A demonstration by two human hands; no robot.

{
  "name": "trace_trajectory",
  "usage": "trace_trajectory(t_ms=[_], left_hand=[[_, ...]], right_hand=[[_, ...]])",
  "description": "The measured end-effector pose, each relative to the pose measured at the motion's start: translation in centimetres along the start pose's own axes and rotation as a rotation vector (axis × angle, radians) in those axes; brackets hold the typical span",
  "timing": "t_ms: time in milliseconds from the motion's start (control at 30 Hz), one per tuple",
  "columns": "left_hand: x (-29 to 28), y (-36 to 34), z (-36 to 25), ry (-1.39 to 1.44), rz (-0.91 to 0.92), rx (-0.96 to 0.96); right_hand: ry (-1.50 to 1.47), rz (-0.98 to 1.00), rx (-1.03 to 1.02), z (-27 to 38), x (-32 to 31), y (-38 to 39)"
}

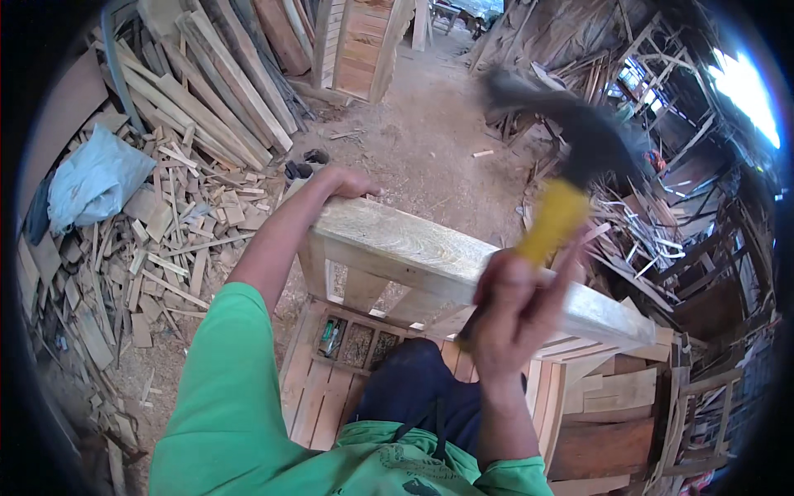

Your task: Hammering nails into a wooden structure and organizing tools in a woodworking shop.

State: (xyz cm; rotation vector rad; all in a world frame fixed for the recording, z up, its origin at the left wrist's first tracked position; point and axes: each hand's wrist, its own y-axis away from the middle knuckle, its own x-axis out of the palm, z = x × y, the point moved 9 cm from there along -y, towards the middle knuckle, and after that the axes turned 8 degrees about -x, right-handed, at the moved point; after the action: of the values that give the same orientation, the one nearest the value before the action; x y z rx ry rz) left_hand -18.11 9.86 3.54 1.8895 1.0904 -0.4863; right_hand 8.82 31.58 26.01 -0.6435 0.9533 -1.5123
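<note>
My right hand is raised in front of me, closed round the yellow handle of a hammer. The dark head end is smeared by motion and points up and away. Below it runs a thick pale wooden top rail, part of a slatted wooden frame. At the rail's left end, my left hand grips the far edge, with its fingers partly hidden. Under the rail, upright slats show. Beside my knee is a compartmented wooden tray, which holds a green-handled tool and small dark bits.
Offcuts lie heaped on the left, with a pale plastic bag on top. Long planks lean behind them. A slatted wooden piece stands on the far dirt floor. Scrap wood crowds the right side.
</note>
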Motion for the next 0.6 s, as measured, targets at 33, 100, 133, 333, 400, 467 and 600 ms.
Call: trace_trajectory(t_ms=[33, 100, 133, 333, 400, 467, 600], left_hand=[[-0.7, -0.8, 1.1, -0.028, -0.087, 0.046], [-0.6, -2.4, 1.3, -0.049, -0.056, 0.060], [-0.6, -3.0, 2.1, -0.035, -0.038, 0.059], [-0.7, -2.4, 1.7, -0.004, -0.126, 0.266], [-3.3, -1.2, 4.5, -0.217, -0.377, 0.403], [-1.3, -0.1, 1.4, 0.173, -0.186, 0.163], [-1.6, -0.2, 4.9, 0.262, -0.119, -0.086]], right_hand=[[-0.014, -0.020, 0.001, -0.6, 0.1, 0.3], [0.163, 0.074, -0.133, -3.7, 0.8, 3.0], [0.245, 0.124, -0.191, -4.7, 1.8, 4.3], [0.434, 0.749, 0.364, -9.4, 6.1, 7.2], [0.319, 0.444, 0.088, -4.6, 6.3, 4.7], [0.360, 0.373, 0.063, -5.7, 5.3, 5.5], [0.638, 0.976, 0.352, -9.8, 8.2, 9.7]])
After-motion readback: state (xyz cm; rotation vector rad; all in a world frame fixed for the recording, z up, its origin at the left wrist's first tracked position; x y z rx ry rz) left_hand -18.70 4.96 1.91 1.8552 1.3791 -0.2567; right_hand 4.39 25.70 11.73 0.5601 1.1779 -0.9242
